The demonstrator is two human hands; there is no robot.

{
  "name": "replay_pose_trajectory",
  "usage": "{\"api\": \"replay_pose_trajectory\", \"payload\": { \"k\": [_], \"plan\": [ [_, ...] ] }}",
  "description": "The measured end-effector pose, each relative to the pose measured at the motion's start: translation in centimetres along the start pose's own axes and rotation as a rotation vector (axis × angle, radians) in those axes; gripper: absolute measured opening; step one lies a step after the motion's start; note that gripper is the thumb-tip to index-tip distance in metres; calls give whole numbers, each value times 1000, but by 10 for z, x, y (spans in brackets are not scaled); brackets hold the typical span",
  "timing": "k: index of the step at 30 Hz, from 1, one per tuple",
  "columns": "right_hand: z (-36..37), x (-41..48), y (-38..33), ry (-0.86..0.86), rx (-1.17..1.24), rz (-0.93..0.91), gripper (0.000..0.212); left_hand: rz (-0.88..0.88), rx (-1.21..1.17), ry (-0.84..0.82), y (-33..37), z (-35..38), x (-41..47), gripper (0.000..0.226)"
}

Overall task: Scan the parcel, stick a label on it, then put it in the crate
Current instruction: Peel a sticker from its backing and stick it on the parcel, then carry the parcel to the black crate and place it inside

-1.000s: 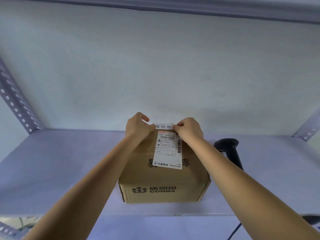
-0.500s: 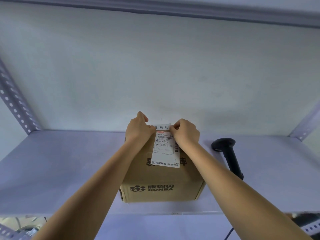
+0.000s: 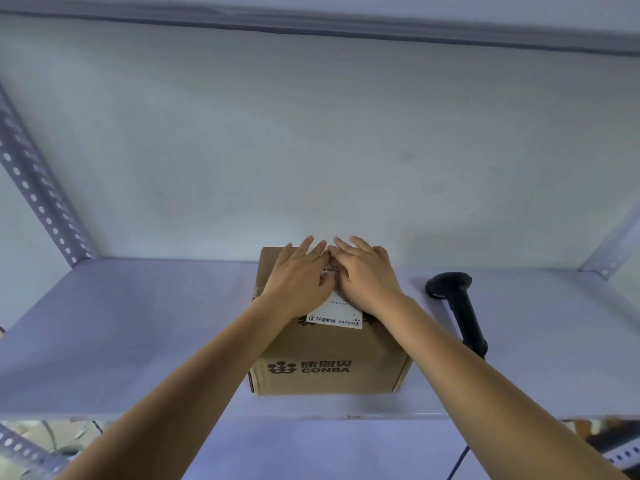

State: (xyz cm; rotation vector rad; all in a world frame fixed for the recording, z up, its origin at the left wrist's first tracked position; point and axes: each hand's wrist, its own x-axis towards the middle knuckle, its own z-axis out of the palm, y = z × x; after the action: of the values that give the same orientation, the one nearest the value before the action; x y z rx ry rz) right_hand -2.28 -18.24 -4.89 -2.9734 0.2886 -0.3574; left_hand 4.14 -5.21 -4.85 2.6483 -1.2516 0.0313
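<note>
A brown cardboard parcel (image 3: 332,370) printed CONBA stands on the pale shelf (image 3: 138,334), close to its front edge. A white label (image 3: 337,317) lies flat on the parcel's top. My left hand (image 3: 299,275) and my right hand (image 3: 367,275) rest palm down on the label, side by side, fingers spread and pointing at the wall. The hands hide most of the label; only its near strip and a sliver of barcode show between them. No crate is in view.
A black handheld scanner (image 3: 457,306) lies on the shelf just right of the parcel, its cable trailing off the front edge. Perforated metal uprights (image 3: 38,199) frame the shelf at left and right. A grey wall stands right behind the parcel.
Both hands had been pinching the label's far edge at the back of the parcel top. They let go and now lie flat with spread fingers on the label.
</note>
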Motion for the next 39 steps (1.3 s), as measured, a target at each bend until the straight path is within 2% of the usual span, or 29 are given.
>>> {"api": "replay_pose_trajectory", "payload": {
  "k": [4, 9, 11, 14, 17, 19, 21, 25, 26, 29, 32, 39],
  "plan": [
    [0, 1, -2, -61, -9, 48, 48, -52, 11, -40, 1, 1, 1, 59],
    [-3, -1, -6, -31, -51, 179, 43, -149, 20, 12, 1, 4, 0, 62],
    [-7, -2, -8, -27, -35, 179, 42, -161, 29, 4, 2, 3, 1, 63],
    [-17, -10, -3, -19, 71, 201, 44, -190, 45, 21, 2, -7, -6, 62],
    [-27, -34, 11, -46, 226, 266, 53, -222, -94, 57, -10, -19, -33, 62],
    [-34, -56, 22, -53, 361, 300, 58, -276, -265, 33, -23, -20, -56, 71],
    [-37, -76, 33, -120, 467, 327, 65, -307, -403, -20, -32, -15, -75, 93],
    [-23, -96, 44, -298, 588, 304, 101, -260, -546, -34, -32, -4, -93, 126],
    [-21, -97, 44, -318, 616, 294, 102, -251, -572, -44, -31, -2, -95, 129],
    [-22, -101, 39, -347, 685, 246, 99, -254, -589, -46, -31, -1, -95, 136],
    [-25, -101, 36, -346, 714, 208, 105, -275, -605, -87, -31, -3, -95, 142],
    [-17, -98, 37, -338, 730, 160, 119, -374, -482, -220, -20, -13, -101, 168]
  ]
}}
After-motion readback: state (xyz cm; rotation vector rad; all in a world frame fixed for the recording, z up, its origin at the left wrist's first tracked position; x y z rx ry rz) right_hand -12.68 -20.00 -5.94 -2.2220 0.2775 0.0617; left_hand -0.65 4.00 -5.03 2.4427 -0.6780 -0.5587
